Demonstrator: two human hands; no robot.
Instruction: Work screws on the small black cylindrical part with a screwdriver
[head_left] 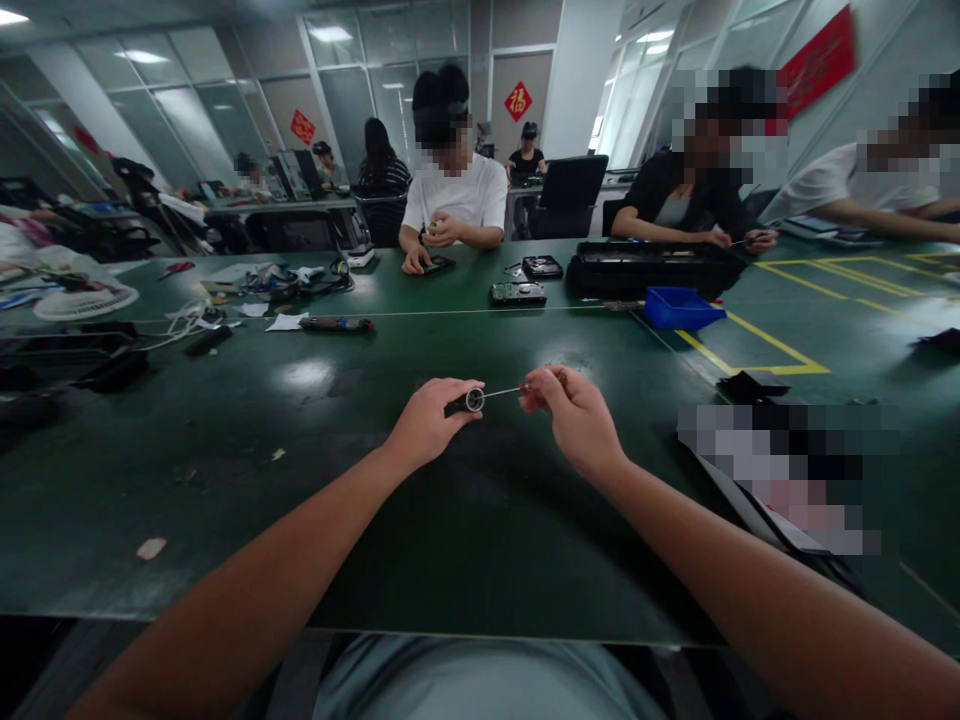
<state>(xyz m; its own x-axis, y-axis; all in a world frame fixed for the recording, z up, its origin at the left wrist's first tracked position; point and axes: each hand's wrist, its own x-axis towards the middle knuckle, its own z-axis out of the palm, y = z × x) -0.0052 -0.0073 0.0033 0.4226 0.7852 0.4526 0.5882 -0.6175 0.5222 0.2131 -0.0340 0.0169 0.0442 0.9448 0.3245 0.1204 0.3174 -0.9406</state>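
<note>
My left hand (426, 425) is closed round a small black cylindrical part (474, 400), gripped between thumb and fingers. The part's round end, with a pale shiny rim, faces me. In my right hand (583, 418) is a thin-shafted screwdriver (501, 392), pinched by a reddish, see-through handle that the fingers mostly cover. Its metal shaft points left and reaches the rim of the part; whether the tip is inside or just touching, I cannot tell. Both hands are above the green tabletop (480, 540), near its middle.
A pen-shaped power tool (337, 324) lies ahead to the left, near tangled cables (277, 280). Opened hard drives (517, 293), a long black unit (652, 270) and a blue bin (682, 308) stand farther off. A co-worker (454, 200) sits opposite; others sit right.
</note>
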